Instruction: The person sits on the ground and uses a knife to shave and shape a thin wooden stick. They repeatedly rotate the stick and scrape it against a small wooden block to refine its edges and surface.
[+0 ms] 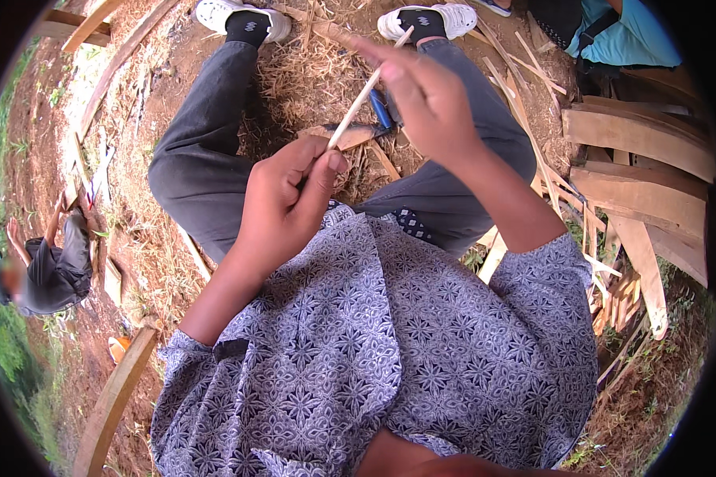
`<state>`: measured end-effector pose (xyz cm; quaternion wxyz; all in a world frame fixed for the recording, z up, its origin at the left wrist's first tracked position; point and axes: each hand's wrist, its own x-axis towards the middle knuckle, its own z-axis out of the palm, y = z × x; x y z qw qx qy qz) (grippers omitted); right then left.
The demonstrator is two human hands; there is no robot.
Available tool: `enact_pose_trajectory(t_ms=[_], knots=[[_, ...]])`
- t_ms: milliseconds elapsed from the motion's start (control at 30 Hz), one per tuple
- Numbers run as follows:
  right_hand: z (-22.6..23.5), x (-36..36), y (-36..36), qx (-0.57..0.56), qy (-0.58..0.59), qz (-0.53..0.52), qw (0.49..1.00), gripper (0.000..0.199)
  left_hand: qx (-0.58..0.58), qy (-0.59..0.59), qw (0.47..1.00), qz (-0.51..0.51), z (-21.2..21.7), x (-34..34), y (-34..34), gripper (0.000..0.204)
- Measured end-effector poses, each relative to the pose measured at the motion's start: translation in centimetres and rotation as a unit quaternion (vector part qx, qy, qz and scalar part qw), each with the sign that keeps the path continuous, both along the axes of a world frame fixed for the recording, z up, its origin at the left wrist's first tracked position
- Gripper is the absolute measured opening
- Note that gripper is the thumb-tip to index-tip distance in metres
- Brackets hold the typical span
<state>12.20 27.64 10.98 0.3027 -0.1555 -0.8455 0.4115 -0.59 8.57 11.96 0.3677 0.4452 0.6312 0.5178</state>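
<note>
My left hand (282,191) is closed round the lower end of a thin, pale wooden stick (352,114), with the thumb pressed along it. The stick slants up and to the right, away from my body. Near its upper part is my right hand (429,99), with the stick passing at the thumb tip and under the forefinger. The fingers there are slightly blurred, but they appear to pinch the stick. Beneath, on the ground between my legs, lies a tool with a blue handle (380,110). Its dark end rests by a piece of wood.
Wood shavings (318,79) cover the ground between my shoes. Curved planks (640,139) are stacked at the right, with loose slats below them. Another curved board (115,405) is at lower left. Another person (56,266) sits at the left; someone in turquoise (632,36) is at upper right.
</note>
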Motion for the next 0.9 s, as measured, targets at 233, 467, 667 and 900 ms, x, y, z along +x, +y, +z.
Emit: enact_pose_trajectory(t_ms=[233,467,667,900], knots=[[0.3,1.2,-1.1,0.016,-0.099,0.01,0.995,0.038,-0.015,0.005,1.0,-0.004,-0.5,0.0,-0.3,0.015],[0.9,1.7,-3.0,0.01,-0.146,0.048,0.988,0.037,-0.031,0.019,0.999,-0.006,-0.4,-0.2,-0.3,0.017],[1.5,0.9,0.5,-0.021,-0.032,-0.041,0.998,0.032,-0.034,-0.307,0.949,-0.061,0.8,-1.1,0.3,0.046],[-0.6,0.4,0.1,-0.176,0.033,-0.007,0.984,0.03,-0.063,-0.526,0.836,-0.141,0.0,-1.1,0.5,0.06]])
